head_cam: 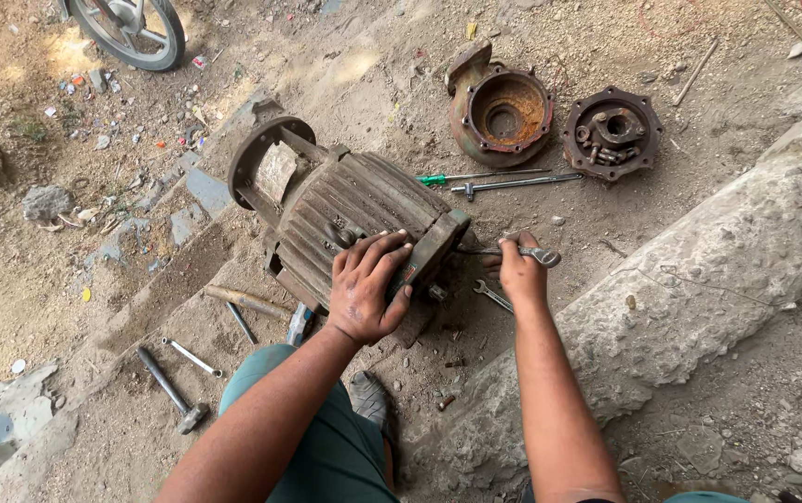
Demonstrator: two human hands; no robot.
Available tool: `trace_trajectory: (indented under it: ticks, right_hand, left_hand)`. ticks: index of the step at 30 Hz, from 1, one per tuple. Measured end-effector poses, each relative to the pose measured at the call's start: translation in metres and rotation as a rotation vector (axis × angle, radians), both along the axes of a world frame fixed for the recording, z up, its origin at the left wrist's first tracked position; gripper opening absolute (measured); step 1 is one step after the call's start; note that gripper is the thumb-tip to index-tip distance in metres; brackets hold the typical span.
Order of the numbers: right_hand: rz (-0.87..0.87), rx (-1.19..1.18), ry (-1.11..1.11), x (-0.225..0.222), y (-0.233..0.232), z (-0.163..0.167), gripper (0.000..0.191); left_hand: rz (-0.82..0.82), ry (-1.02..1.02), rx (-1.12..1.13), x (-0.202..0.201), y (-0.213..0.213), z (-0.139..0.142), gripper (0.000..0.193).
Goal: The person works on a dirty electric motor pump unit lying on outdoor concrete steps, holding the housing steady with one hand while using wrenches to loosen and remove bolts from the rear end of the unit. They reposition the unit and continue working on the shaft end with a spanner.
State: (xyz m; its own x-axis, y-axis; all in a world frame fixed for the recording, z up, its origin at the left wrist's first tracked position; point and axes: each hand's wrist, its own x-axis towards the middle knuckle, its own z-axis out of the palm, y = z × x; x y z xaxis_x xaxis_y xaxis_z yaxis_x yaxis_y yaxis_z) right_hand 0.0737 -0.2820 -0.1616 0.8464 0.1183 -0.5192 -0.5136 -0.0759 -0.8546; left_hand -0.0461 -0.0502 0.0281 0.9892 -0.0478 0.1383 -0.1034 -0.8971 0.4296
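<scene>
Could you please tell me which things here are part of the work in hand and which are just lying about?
In hand: left hand on finned motor; right hand holding wrench.

Lying about: hammer, green-handled screwdriver, rusty pump casing, round cover plate, wheel.

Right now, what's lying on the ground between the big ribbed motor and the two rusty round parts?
In the head view, a green-handled screwdriver and a long metal wrench lie on dirt between motor and rusty parts.

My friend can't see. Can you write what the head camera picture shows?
A person's left hand presses on a dirty ribbed electric motor lying on dusty ground, while the right hand grips a wrench at the motor's end. Rusty pump parts, a screwdriver and a hammer lie around.
</scene>
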Motion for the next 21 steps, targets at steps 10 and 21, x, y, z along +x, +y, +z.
trace_trajectory:
  ticks: [10, 21]
  right_hand:
    - [0.213, -0.307, 0.037, 0.030, 0.027, 0.016, 0.028]
    - [0.212, -0.368, -0.061, 0.069, 0.037, 0.013, 0.038]
  left_hand:
    - [-0.005, 0.006, 0.020, 0.002, -0.001, -0.001, 0.059]
    - [0.004, -0.050, -0.039, 0.003, -0.005, 0.002, 0.055]
